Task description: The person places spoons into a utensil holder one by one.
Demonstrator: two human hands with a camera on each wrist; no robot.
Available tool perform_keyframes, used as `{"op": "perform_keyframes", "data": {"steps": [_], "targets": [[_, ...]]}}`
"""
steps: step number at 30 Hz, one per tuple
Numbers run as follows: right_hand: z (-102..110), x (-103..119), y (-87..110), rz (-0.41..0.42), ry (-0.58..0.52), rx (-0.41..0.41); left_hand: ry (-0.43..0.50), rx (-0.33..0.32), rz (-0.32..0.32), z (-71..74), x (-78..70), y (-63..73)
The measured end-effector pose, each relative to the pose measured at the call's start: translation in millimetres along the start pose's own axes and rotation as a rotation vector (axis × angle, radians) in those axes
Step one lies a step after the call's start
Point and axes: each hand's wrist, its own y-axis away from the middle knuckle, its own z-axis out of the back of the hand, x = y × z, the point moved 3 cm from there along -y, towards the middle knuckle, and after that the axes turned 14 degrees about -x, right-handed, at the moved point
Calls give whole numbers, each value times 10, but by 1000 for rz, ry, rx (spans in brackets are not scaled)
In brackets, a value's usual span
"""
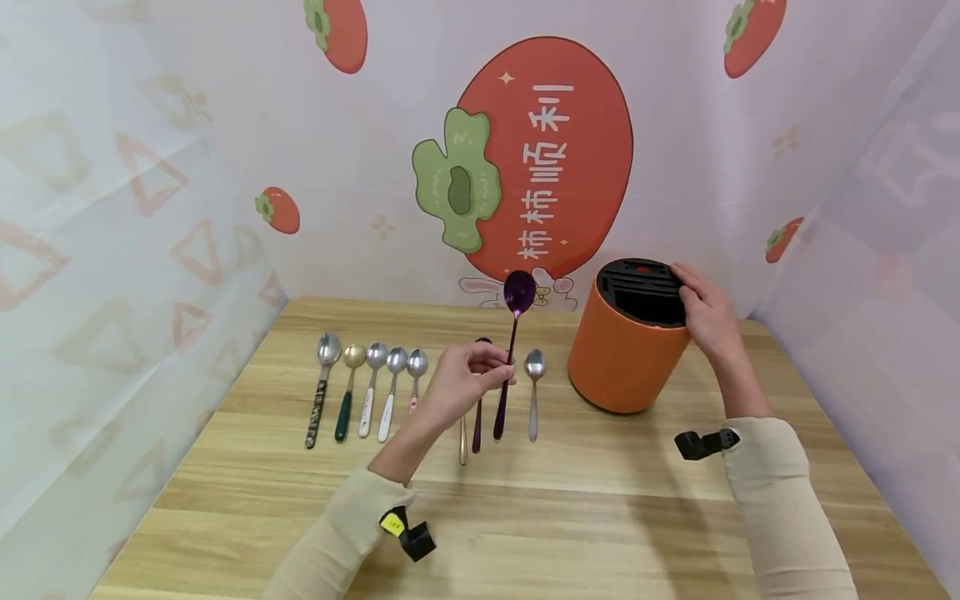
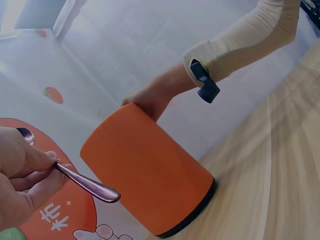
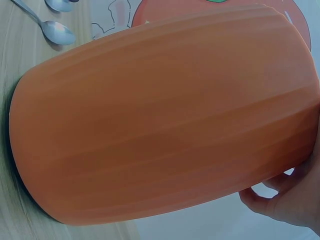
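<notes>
My left hand [image 1: 468, 379] pinches a long purple spoon [image 1: 519, 293] by its handle between thumb and fingers. Its bowl points up, and the handle's end shows in the left wrist view. With my right hand [image 1: 708, 317] I grip the upper rim of an orange cylindrical utensil holder [image 1: 626, 358], which has a black slotted top [image 1: 637, 292]. The holder's dark base meets the table. In the right wrist view its orange side [image 3: 165, 120] fills most of the picture, with fingers at the far edge.
Left of my left hand lie several spoons in a row, among them one with a black patterned handle [image 1: 317, 412] and one with a green handle [image 1: 343, 417]. Another purple spoon [image 1: 477, 429] is partly hidden beneath that hand. A silver spoon [image 1: 534, 387] lies near the holder.
</notes>
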Motion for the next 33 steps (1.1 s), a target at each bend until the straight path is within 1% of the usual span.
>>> {"op": "perform_keyframes", "data": {"steps": [5, 8, 12, 15, 22, 27, 29, 33], "targets": [[-5, 16, -14, 1, 11, 3, -53, -41, -84, -116, -122, -85], [-2, 15, -21, -11, 2, 3, -75, -57, -104, -193, -219, -149], [7, 7, -14, -26, 0, 14, -41, -48, -119, -318, -364, -235], [20, -1, -2, -34, -3, 26, -4, -29, -161, -414, -482, -289], [33, -15, -6, -47, -47, 49, 38, -9, -264, -614, -738, -399], [19, -4, -9, -40, -44, 54, 38, 24, -332, -773, -876, -466], [19, -1, -3, -33, -35, 49, 25, 21, -362, -829, -927, -481], [29, 2, 5, -23, -33, 41, 33, -1, -400, -917, -1043, -529]]}}
